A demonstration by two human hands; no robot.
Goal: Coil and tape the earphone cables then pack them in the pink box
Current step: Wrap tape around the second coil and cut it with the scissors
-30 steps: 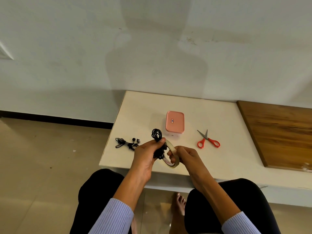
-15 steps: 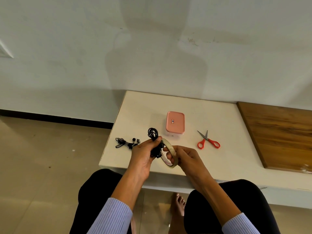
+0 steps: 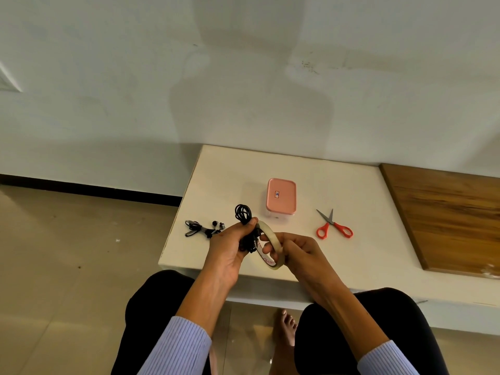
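My left hand (image 3: 230, 247) grips a coiled black earphone cable (image 3: 243, 213), whose loop sticks up above the fingers. My right hand (image 3: 300, 253) holds a roll of clear tape (image 3: 272, 249) right beside the coil, with fingers through and around the ring. A second black earphone set (image 3: 203, 228) lies bundled on the white table (image 3: 365, 253) to the left of my hands. The pink box (image 3: 281, 196) stands behind my hands with its lid on.
Orange-handled scissors (image 3: 334, 226) lie on the table to the right of the box. A wooden board (image 3: 449, 217) covers the table's right side. A wall rises behind the table. My knees and a bare foot show below the table's front edge.
Both hands have shifted slightly left and up with the coil and the tape roll. The roll has turned a little in my right hand.
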